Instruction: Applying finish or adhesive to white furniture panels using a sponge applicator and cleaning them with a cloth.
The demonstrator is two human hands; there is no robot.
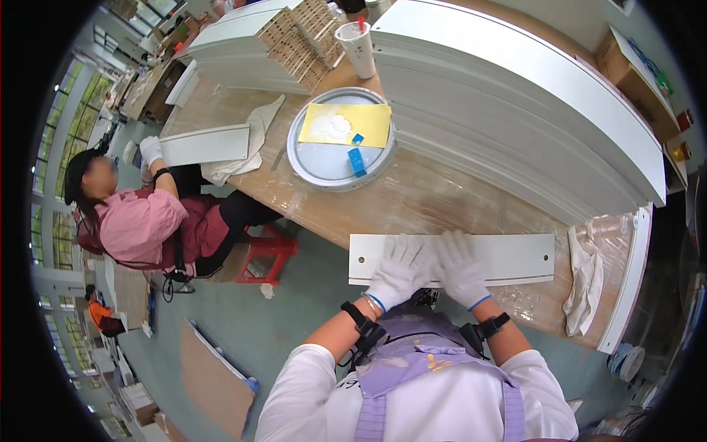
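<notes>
A long white panel [515, 256] with a small hole near each end lies flat at the near edge of the table. My left hand [402, 269], in a white glove with a blue cuff edge, rests on it left of the middle, fingers stretched out. Close beside it, my right hand [462, 269], gloved the same way, also lies on the panel with its fingers extended and slightly blurred. Neither hand is wrapped round anything. The gloves hide part of the panel's middle.
A round lid [300, 166] bears a yellow sheet [379, 121] with white powder and blue blocks [356, 162]. Stacked white panels [508, 140] line the table's far side. A white cloth [583, 283] lies at right. A co-worker [140, 221] at left holds another panel [210, 145].
</notes>
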